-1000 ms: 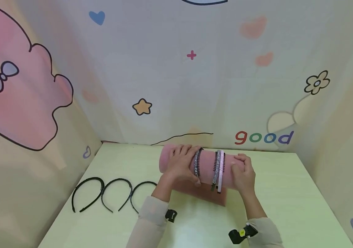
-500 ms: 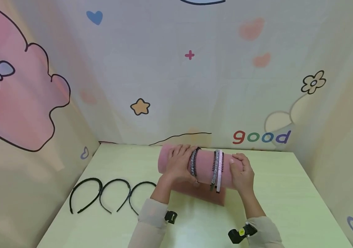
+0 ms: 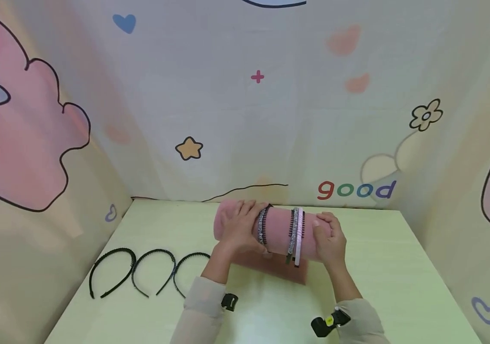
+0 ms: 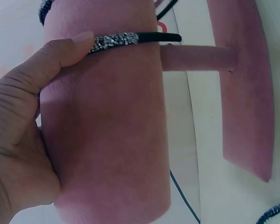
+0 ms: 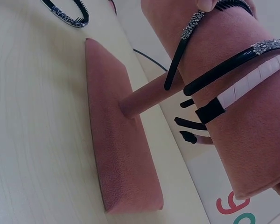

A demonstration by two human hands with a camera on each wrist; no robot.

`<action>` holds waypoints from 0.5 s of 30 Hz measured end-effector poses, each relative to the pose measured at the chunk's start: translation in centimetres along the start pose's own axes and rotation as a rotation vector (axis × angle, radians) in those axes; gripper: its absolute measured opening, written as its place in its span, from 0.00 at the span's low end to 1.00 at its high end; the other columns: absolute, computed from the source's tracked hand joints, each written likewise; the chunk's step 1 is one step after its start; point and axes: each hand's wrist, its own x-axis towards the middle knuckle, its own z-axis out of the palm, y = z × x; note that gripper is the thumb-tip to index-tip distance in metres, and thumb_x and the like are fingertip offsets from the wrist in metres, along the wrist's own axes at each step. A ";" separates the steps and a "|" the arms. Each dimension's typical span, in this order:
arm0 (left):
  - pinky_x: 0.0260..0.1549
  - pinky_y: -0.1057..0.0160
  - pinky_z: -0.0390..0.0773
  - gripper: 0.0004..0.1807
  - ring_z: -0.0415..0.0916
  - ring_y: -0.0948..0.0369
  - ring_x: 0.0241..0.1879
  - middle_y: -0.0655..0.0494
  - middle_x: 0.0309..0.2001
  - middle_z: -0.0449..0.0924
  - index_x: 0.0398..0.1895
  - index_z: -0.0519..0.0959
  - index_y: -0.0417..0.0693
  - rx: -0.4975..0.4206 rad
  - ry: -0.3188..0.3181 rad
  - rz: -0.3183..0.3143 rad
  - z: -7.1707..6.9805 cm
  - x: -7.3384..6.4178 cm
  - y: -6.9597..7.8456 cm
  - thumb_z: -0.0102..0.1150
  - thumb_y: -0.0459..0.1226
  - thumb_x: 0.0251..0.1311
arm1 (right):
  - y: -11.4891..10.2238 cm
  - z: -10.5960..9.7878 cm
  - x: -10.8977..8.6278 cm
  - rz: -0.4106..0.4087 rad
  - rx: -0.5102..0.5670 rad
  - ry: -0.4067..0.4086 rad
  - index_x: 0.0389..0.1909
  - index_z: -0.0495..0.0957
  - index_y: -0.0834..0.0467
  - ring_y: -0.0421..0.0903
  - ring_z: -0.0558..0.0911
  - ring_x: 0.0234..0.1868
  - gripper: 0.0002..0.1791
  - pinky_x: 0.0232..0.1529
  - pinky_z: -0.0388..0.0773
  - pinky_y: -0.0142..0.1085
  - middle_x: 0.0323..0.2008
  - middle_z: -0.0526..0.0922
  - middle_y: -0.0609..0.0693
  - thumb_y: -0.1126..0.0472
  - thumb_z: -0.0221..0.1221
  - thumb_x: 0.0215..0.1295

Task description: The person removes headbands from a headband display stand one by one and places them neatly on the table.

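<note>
A pink plush headband stand [image 3: 277, 228] has a padded roll on a post over a flat base [image 5: 123, 149]. My left hand [image 3: 242, 229] lies over the roll's left part, its thumb [image 4: 60, 53] pressing a black toothed headband with silver glitter [image 4: 114, 42]. Its other fingers reach over the top, partly hidden in the left wrist view. With my right hand [image 3: 331, 239] I grip the roll's right end, thumb in front. Between the hands, another glitter headband [image 5: 228, 67] and a pale pink-white headband [image 5: 256, 81] sit side by side around the roll.
Several black toothed headbands lie in a row at the table's left, including one at the far left [image 3: 134, 260], a middle one [image 3: 174, 265] and one beside my left forearm [image 3: 191, 255]. A printed cloth [image 3: 228, 95] hangs behind the pale table [image 3: 399, 286].
The glitter headband by my left thumb has shifted slightly left on the roll. Both hands keep their places on the stand. The head view has turned a little to the right.
</note>
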 end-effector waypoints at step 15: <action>0.56 0.36 0.42 0.64 0.35 0.48 0.68 0.47 0.70 0.41 0.67 0.59 0.74 -0.012 0.072 -0.047 -0.4 -0.7 -2.1 0.81 0.53 0.14 | 0.1 0.1 0.1 -0.024 -0.007 0.013 0.48 0.73 0.59 0.52 0.67 0.60 0.14 0.59 0.61 0.50 0.58 0.71 0.54 0.57 0.53 0.65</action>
